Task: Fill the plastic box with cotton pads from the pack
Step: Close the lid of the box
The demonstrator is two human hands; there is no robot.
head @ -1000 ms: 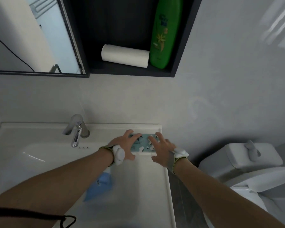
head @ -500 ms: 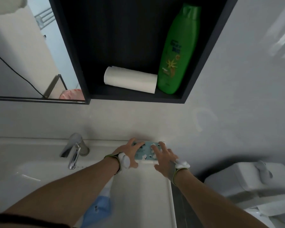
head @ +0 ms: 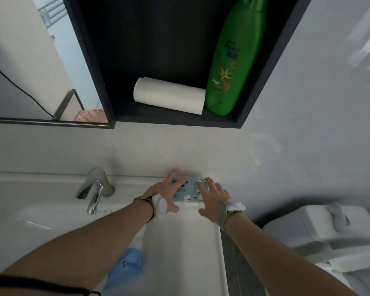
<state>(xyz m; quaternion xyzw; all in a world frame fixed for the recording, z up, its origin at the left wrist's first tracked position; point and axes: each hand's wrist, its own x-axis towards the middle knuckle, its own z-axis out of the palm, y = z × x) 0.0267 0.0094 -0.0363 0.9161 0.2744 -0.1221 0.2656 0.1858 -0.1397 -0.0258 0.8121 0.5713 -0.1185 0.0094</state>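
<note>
both hands are on the pack of cotton pads (head: pixel 187 190), which lies at the far right corner of the sink surround (head: pixel 179 242), against the wall. the left hand (head: pixel 163 192) grasps its left end, fingers over the top and thumb at the near edge; the right hand (head: pixel 210 199) lies on its right end with fingers spread, a firm grip not clear. this looks like the fetching step: next, lift the pack and open it. the plastic box is not in view; a blue thing (head: pixel 127 264) under the left forearm is blurred.
</note>
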